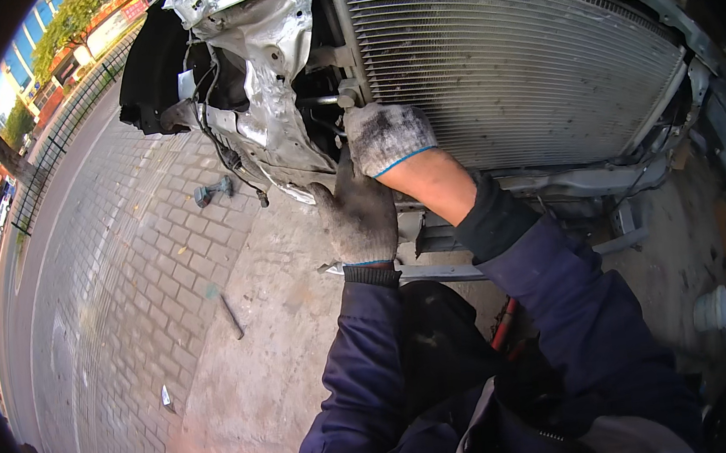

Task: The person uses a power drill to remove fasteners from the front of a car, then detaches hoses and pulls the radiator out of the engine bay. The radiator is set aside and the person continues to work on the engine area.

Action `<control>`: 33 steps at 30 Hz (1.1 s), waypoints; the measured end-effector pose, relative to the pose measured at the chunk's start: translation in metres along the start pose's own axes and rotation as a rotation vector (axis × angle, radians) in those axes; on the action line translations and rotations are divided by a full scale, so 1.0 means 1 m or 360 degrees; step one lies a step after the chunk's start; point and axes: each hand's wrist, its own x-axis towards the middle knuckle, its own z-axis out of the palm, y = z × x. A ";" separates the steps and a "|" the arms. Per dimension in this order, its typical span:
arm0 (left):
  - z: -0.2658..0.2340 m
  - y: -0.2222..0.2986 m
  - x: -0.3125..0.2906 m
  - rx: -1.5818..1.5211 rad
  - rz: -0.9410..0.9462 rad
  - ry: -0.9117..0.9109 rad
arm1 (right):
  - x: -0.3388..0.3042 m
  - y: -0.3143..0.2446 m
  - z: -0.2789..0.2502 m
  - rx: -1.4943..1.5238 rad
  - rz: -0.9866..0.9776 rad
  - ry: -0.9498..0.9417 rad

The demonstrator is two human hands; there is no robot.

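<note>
A: Hands?
B: Right hand (391, 138): gloved, curled in, at the lower left edge of the finned radiator (522, 63). Can't tell what it grips. Left hand (360, 214): gloved, just below the right one, thumb spread away from the fingers, which point up. Fingertips hidden by the right hand; can't tell if it holds anything.

A: How does the radiator lie?
B: Spreads to the right of both hands and up past them. Long axis runs side to side, right end lower in view. Fins follow it. Side tube (348, 36) near upright along its left end, above the right hand. Fitting (351, 95) just above that hand; thin pipe (319, 101) points left from it.

A: Containers?
B: White round tub (710, 310), well right of both hands and lower. Can't see inside.

A: Anything else?
B: Crumpled silver panel (265, 70) up-left of the hands, dark wiring (232, 158) hanging left of them. Small dark tool (213, 192) on the paving (152, 308), left of the left hand. Slim rod (230, 316) left and below. Red bar (505, 325) below the right hand.
</note>
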 end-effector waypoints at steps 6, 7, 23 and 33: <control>0.005 0.001 -0.002 0.0036 -0.0007 0.0067 | 0.001 -0.005 0.004 0.0116 0.0172 -0.0037; 0.006 0.001 -0.002 0.0059 -0.0008 0.0067 | 0.000 -0.006 0.007 0.0135 0.0235 -0.0015; -0.004 0.008 0.004 0.0166 -0.0073 0.0009 | -0.001 -0.009 0.052 0.2071 0.1464 0.0107; 0.006 0.008 0.000 0.0375 -0.0125 0.0182 | -0.017 0.006 0.059 0.1978 0.1337 0.0046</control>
